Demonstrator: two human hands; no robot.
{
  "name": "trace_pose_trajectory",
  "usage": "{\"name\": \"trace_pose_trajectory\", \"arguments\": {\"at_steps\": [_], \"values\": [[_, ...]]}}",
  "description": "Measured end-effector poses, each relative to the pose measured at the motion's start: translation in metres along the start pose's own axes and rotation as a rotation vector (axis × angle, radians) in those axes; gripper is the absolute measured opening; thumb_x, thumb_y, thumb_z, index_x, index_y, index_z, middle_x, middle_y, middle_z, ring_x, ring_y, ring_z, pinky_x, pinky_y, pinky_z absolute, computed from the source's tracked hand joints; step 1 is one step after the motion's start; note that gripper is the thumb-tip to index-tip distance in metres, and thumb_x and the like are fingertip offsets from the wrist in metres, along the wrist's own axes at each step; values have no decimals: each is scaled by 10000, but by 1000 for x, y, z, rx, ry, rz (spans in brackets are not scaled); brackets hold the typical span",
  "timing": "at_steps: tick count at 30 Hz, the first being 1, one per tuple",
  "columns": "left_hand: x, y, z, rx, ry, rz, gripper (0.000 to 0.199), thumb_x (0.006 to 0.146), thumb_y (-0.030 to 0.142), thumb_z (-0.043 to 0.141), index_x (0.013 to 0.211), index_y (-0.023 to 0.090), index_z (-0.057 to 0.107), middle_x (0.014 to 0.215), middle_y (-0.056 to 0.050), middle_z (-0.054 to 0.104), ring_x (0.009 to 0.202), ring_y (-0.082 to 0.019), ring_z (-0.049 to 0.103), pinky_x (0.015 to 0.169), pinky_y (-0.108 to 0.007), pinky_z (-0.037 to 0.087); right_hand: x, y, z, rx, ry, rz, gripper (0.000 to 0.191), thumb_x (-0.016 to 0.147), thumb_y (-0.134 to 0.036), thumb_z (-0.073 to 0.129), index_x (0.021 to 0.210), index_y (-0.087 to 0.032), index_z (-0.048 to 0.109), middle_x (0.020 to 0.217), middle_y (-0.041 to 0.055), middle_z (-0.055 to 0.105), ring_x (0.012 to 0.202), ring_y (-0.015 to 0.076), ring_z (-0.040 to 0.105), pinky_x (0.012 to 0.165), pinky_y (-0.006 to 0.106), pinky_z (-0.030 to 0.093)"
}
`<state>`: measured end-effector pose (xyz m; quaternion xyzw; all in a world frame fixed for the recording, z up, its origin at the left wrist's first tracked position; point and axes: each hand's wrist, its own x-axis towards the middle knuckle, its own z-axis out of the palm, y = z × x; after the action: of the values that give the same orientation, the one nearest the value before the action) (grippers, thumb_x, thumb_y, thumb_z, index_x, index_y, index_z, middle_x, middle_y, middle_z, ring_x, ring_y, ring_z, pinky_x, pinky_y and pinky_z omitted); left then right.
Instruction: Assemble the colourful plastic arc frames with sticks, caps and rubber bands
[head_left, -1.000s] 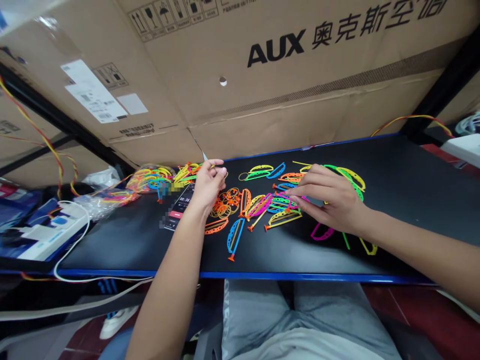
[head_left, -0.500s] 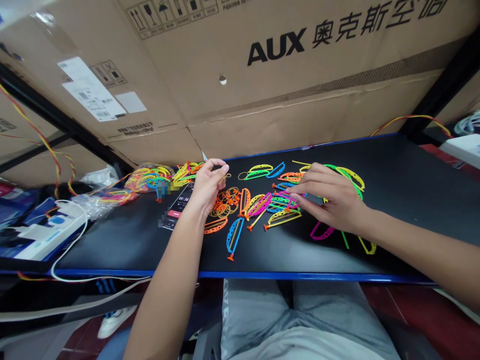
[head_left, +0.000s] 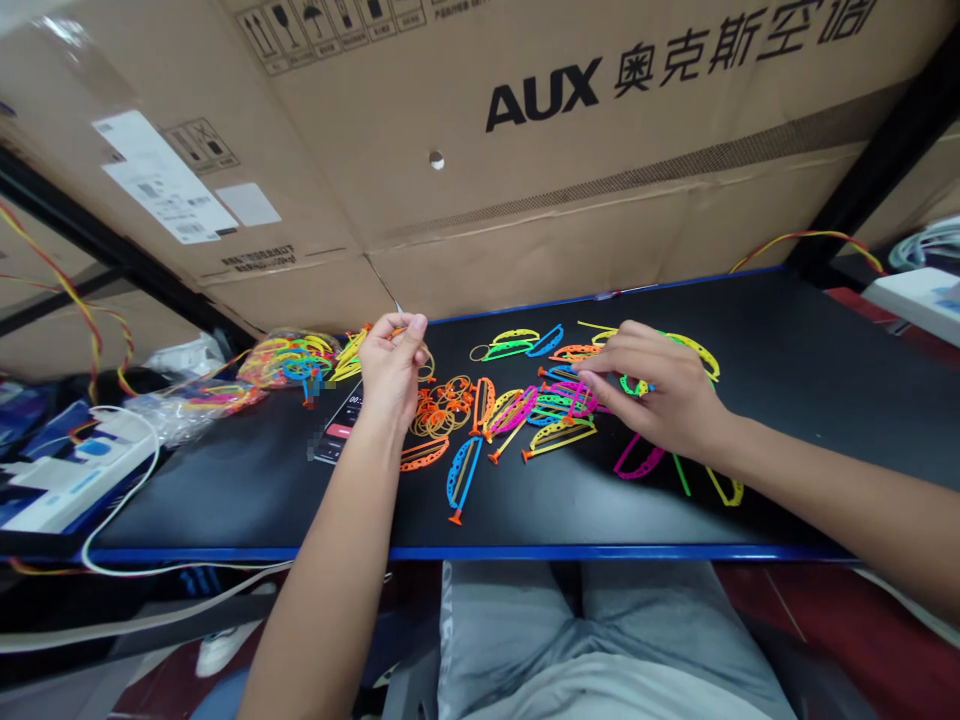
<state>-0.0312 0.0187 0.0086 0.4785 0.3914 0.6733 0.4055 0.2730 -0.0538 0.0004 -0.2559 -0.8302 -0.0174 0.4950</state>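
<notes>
My left hand is pinched closed at the back of the black table, with a thin rubber band looping from its fingertips. My right hand curls over a heap of neon plastic bow-shaped pieces, its fingers near a small lime-green piece. Whether that hand grips anything is hidden by the fingers. Between my hands lies a loose pile of orange rubber bands.
A phone showing a timer lies by my left wrist. A clear bag of coloured pieces sits at the table's far left. A large cardboard AUX box stands behind the table. A white power strip lies at the left.
The view has drifted slightly left. My left hand has moved left with the band, and my right hand has shifted left, with a lime-green piece now showing by its fingers.
</notes>
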Motion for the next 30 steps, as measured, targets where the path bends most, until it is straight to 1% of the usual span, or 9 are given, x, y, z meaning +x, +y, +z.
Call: {"name": "trace_pose_trajectory", "arguments": {"at_steps": [5,8,10,15,18,21,23,26,30], "values": [[-1,0,1,-16,16,16,523,514,476,1060,751,200,684,498,84,528,426,-34,405,451,-160,386,0,0,0,-25,4,15,132,1007,-164,635,922,-210,725,750,49,741,635,185,533,659,378,473],[1,-1,-1,-24,115,27,547,474,434,1074,715,192,647,473,94,523,400,-26,394,411,-148,336,-1,0,-1,-69,12,84,140,1011,-181,634,919,-211,736,723,45,722,632,187,521,632,367,456],[2,-1,-3,-35,183,0,556,469,406,1076,709,193,621,467,97,532,387,-23,393,392,-140,314,-2,0,-2,-104,7,157,161,1019,-204,628,909,-218,744,706,43,711,639,191,537,608,360,436],[2,0,-7,-32,242,-50,464,627,343,1025,749,201,600,482,90,579,370,-30,417,365,-132,291,-4,8,-5,-161,-33,290,193,1019,-266,620,884,-238,755,709,44,709,676,207,593,608,367,426],[2,1,-6,-3,234,-59,402,726,306,974,763,201,587,608,32,714,372,-21,438,360,-127,284,-4,17,-7,-184,-42,383,218,1007,-317,623,848,-245,754,723,53,711,683,215,618,607,366,438],[0,1,-5,5,184,-100,318,804,262,913,812,204,600,760,-32,809,375,-17,451,366,-122,298,-4,30,-9,-220,-6,475,228,990,-372,635,855,-246,768,756,64,728,683,222,638,608,366,450],[-1,1,-3,-8,141,-109,257,820,206,877,863,208,624,856,-65,837,415,-34,529,366,-119,303,-3,37,-12,-243,32,530,239,984,-401,635,881,-245,784,768,68,742,677,223,646,609,364,453],[-4,2,-2,-4,66,-100,250,793,130,843,961,216,679,1065,-104,844,535,-76,677,348,-121,280,0,47,-19,-257,80,614,272,982,-435,632,937,-230,806,764,70,759,664,223,664,619,363,470],[-6,2,-4,32,-49,-74,430,758,112,840,1151,251,737,1398,-129,740,583,-81,727,323,-131,241,7,60,-35,-244,102,663,296,968,-461,639,969,-222,813,782,80,781,683,237,693,636,370,494]]}}
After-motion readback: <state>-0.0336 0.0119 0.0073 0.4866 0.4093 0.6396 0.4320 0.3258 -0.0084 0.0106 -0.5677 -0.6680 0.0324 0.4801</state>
